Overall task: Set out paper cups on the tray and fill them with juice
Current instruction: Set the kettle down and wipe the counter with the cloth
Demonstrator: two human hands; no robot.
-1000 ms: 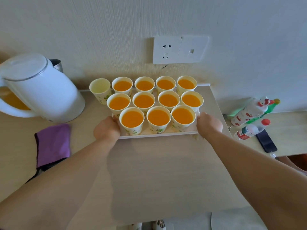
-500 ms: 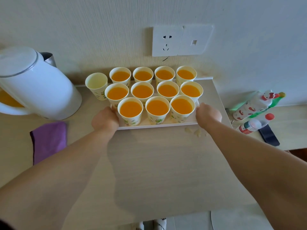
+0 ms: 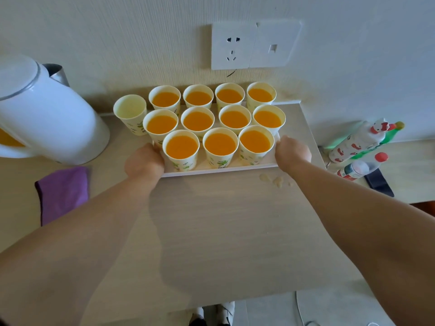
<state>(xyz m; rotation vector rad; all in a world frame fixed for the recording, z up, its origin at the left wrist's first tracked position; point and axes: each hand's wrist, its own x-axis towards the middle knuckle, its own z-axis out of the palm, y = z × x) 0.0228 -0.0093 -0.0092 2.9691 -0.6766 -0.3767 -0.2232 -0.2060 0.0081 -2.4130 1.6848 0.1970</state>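
Observation:
A white tray (image 3: pixel 219 171) rests on the pale wooden counter near the wall. Several paper cups with green leaf prints stand on it in three rows, all filled with orange juice; the front middle cup (image 3: pixel 220 147) is nearest me. One empty paper cup (image 3: pixel 130 114) stands off the tray at its back left. My left hand (image 3: pixel 144 164) grips the tray's left edge and my right hand (image 3: pixel 292 153) grips its right edge. The fingers of both hands are hidden under or behind the tray rim.
A white kettle (image 3: pixel 44 116) stands at the left, a purple cloth (image 3: pixel 62 192) in front of it. Small juice drops (image 3: pixel 275 180) lie right of the tray's front corner. Bottles (image 3: pixel 360 142) and a dark phone (image 3: pixel 379 182) lie on a lower surface at right. A wall socket (image 3: pixel 231 47) is above.
Both hands keep their hold on the tray. The tray has shifted slightly to the left and back, uncovering juice drops on the counter near its front right corner.

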